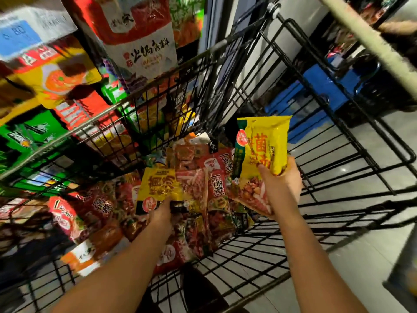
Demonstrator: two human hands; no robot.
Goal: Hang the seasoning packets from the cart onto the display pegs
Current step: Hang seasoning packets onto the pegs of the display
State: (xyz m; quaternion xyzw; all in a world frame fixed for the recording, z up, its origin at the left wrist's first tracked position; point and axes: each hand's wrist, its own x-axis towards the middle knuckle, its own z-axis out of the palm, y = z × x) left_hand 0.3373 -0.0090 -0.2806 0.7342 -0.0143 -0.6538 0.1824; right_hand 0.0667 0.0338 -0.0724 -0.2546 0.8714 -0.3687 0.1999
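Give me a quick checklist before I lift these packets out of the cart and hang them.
1. Right hand grips the upright yellow packet: ok.
2. Left hand has a hold on the yellow packet on the pile: cannot tell; the thumb touches it, the fingers are hidden.
3. Hang hole on the upright yellow packet intact: cannot tell, too blurred.
4. Way up out of the cart free: ok, nothing above the hands.
5. Free peg among the hanging packets: cannot tell, no peg shows.
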